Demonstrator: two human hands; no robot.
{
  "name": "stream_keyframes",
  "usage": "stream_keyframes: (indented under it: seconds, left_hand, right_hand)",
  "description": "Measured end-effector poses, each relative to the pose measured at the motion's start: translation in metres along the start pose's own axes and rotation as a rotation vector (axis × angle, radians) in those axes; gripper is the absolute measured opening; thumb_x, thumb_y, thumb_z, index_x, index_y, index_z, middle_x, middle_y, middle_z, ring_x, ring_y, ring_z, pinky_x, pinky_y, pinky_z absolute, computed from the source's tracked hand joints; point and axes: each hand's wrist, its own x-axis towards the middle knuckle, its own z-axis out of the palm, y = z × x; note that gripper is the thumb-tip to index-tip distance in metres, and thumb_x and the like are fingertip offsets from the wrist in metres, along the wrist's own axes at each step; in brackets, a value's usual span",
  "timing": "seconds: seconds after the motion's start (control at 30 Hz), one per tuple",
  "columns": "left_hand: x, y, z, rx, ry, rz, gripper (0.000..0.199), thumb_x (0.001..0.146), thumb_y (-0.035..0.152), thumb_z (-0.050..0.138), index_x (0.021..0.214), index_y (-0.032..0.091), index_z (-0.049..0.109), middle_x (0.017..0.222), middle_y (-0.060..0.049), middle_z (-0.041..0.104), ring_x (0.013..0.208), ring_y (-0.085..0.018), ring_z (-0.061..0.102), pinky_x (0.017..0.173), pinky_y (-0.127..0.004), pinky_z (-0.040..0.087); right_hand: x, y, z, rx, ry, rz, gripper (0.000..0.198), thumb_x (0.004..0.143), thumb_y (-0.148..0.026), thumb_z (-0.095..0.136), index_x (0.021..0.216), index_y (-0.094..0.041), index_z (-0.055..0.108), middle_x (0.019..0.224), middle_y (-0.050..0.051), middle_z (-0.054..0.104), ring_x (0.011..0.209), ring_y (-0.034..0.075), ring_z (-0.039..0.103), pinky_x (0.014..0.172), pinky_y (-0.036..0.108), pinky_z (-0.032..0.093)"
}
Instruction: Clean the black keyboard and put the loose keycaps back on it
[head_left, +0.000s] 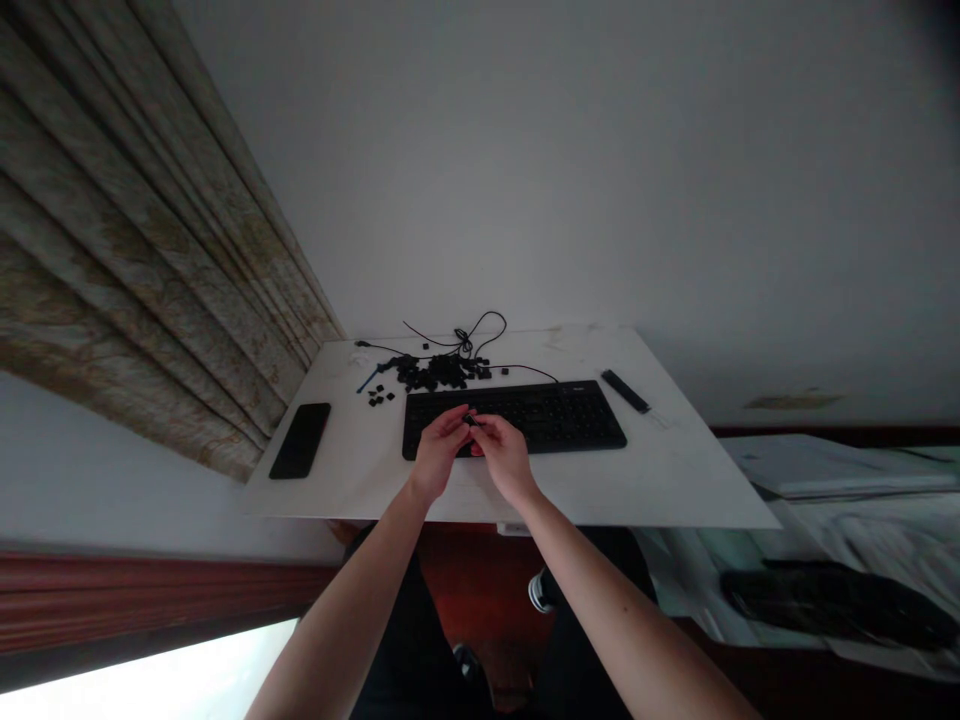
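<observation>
Over the left half of a black keyboard (574, 415), my left hand (441, 448) and my right hand (504, 452) meet at the fingertips. Pinched between them is a small black keycap (469, 418), partly covered by the fingers. Both hands are closed, and they hide some of the keyboard beneath. Behind the keyboard, to the left, lies a heap of loose black keycaps (444, 370). Several more keycaps (379, 397) are scattered left of the heap. A thin blue tool (367, 380) rests at the heap's left edge.
The keyboard's black cable (491, 330) loops behind the heap. On the white table (360, 470), a black phone (301, 441) lies at the left and a dark narrow object (625, 391) at the right. A patterned curtain (150, 220) hangs on the left, near the table.
</observation>
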Motion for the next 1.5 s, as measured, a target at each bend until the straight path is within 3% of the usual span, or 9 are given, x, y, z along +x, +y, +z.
stream_keyframes:
  seconds: [0.37, 0.63, 0.9, 1.17, 1.33, 1.5]
  left_hand:
    - [-0.002, -0.005, -0.002, -0.054, 0.020, -0.005, 0.039, 0.072, 0.025, 0.081, 0.109, 0.018, 0.071, 0.107, -0.008, 0.072, 0.089, -0.016, 0.066, 0.083, -0.032, 0.052]
    - [-0.004, -0.011, -0.006, 0.025, 0.044, 0.037, 0.035, 0.073, 0.026, 0.079, 0.107, 0.019, 0.071, 0.108, -0.007, 0.072, 0.092, -0.017, 0.066, 0.085, -0.034, 0.052]
    - [-0.004, -0.007, -0.008, 0.209, 0.072, 0.107, 0.027, 0.074, 0.026, 0.077, 0.100, 0.020, 0.074, 0.101, -0.005, 0.073, 0.098, -0.020, 0.066, 0.095, -0.037, 0.050]
    - [-0.003, 0.000, -0.008, 0.243, -0.009, 0.103, 0.030, 0.076, 0.027, 0.077, 0.106, 0.020, 0.073, 0.101, -0.006, 0.073, 0.095, -0.019, 0.067, 0.092, -0.036, 0.052]
    - [-0.008, 0.004, 0.000, 0.323, 0.054, 0.197, 0.041, 0.076, 0.024, 0.077, 0.117, 0.024, 0.069, 0.103, -0.005, 0.070, 0.091, -0.018, 0.067, 0.085, -0.033, 0.054]
    - [-0.012, 0.006, 0.002, 0.498, 0.082, 0.329, 0.038, 0.077, 0.021, 0.077, 0.114, 0.026, 0.072, 0.104, -0.006, 0.072, 0.097, -0.021, 0.067, 0.087, -0.034, 0.053]
  right_hand:
    - [-0.002, -0.001, -0.002, -0.115, -0.011, -0.052, 0.031, 0.082, -0.052, 0.067, 0.094, -0.023, 0.068, 0.084, 0.005, 0.073, 0.069, 0.020, 0.068, 0.063, 0.033, 0.055]
    - [-0.001, 0.007, -0.004, -0.135, -0.020, -0.050, 0.030, 0.080, -0.052, 0.068, 0.087, -0.024, 0.064, 0.083, 0.005, 0.072, 0.071, 0.021, 0.068, 0.065, 0.033, 0.055]
    - [0.007, 0.003, -0.010, -0.057, -0.114, 0.083, 0.028, 0.073, -0.047, 0.073, 0.082, -0.022, 0.064, 0.072, 0.001, 0.068, 0.063, 0.017, 0.065, 0.055, 0.029, 0.052]
    - [0.011, -0.011, -0.022, 0.075, -0.258, 0.217, 0.034, 0.066, -0.048, 0.081, 0.077, -0.019, 0.066, 0.069, 0.000, 0.067, 0.062, 0.016, 0.065, 0.055, 0.027, 0.052]
    - [0.010, -0.014, -0.023, 0.115, -0.175, 0.245, 0.032, 0.064, -0.046, 0.082, 0.075, -0.019, 0.068, 0.072, 0.002, 0.069, 0.066, 0.016, 0.065, 0.055, 0.026, 0.053]
    - [0.009, -0.010, -0.023, 0.187, -0.119, 0.272, 0.030, 0.062, -0.043, 0.083, 0.074, -0.020, 0.068, 0.071, 0.002, 0.068, 0.069, 0.017, 0.065, 0.059, 0.027, 0.054]
